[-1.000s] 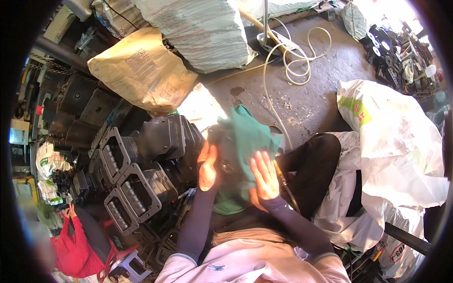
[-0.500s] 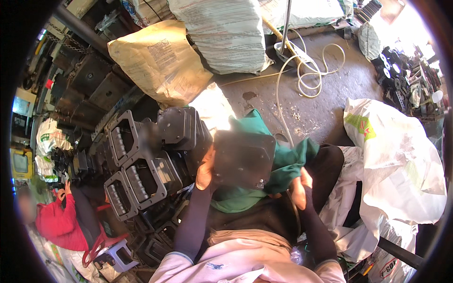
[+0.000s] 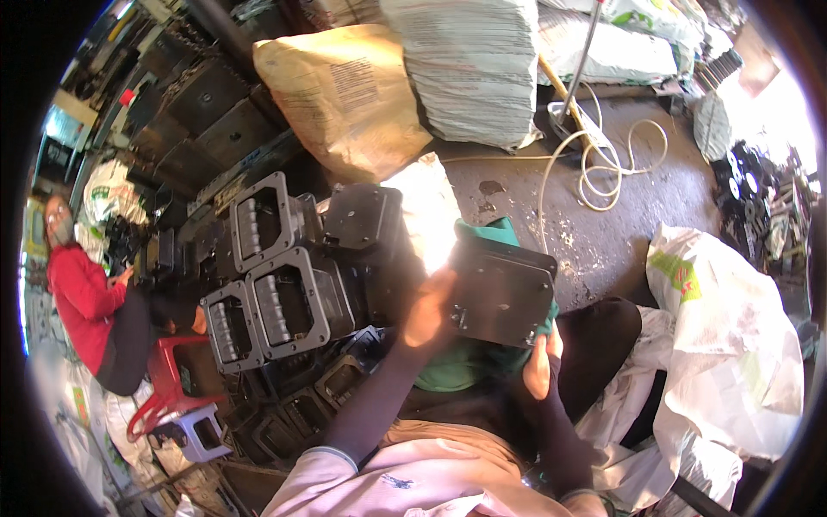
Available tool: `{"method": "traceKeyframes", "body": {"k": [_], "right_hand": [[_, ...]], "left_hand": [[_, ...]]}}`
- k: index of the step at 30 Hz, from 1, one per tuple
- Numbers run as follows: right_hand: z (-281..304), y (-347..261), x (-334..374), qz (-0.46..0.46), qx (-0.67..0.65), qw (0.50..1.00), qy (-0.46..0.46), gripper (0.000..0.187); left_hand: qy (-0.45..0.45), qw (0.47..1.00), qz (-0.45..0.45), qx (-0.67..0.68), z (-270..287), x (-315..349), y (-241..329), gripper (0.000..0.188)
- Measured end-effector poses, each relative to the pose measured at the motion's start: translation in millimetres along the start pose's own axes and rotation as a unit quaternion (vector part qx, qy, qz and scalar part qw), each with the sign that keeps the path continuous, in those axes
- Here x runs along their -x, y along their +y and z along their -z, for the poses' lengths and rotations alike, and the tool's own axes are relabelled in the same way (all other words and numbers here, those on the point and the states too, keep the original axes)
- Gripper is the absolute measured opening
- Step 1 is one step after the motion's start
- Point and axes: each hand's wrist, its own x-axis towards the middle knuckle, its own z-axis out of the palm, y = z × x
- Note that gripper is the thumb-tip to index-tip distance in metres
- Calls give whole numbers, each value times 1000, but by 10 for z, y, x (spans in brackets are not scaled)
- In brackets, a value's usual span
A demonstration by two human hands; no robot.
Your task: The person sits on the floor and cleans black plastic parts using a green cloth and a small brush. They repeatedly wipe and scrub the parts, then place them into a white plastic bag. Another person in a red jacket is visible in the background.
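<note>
The right hand [image 3: 541, 366], fingers bent, grips the lower-right corner of a black housing [image 3: 506, 297] over green cloth [image 3: 452, 369]; the left hand [image 3: 425, 312] lies at the housing's left edge, finger opening too blurred to tell. Beyond stands a tan sack [image 3: 345, 103].

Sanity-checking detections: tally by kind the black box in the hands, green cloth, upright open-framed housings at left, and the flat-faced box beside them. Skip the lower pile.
Held black box: 1
Green cloth: 1
Open-framed housings: 3
Flat-faced black box: 1
Total: 6
</note>
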Motion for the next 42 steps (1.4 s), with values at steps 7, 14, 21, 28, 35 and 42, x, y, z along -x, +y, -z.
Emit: {"method": "traceKeyframes", "body": {"k": [7,14,21,28,35,42], "right_hand": [[384,-79,-87,11,-53,999,-1,40],[309,-571,-86,-40,17,993,-112,41],[467,-519,-109,87,115,979,-147,42],[1076,-286,-822,-69,547,821,-148,47],[1541,115,-904,-34,470,875,-114,45],[1397,112,-761,-45,444,878,-172,45]], "left_hand": [[-31,995,-49,-78,-419,135,277,59],[-183,703,-295,-621,-593,564,737,113],[-49,726,-314,-610,-482,1030,708,115],[-141,757,-2,-638,675,2108,1000,110],[364,720,206,-554,2339,3408,1094,113],[611,742,207,-184,4431,3791,474,106]]}}
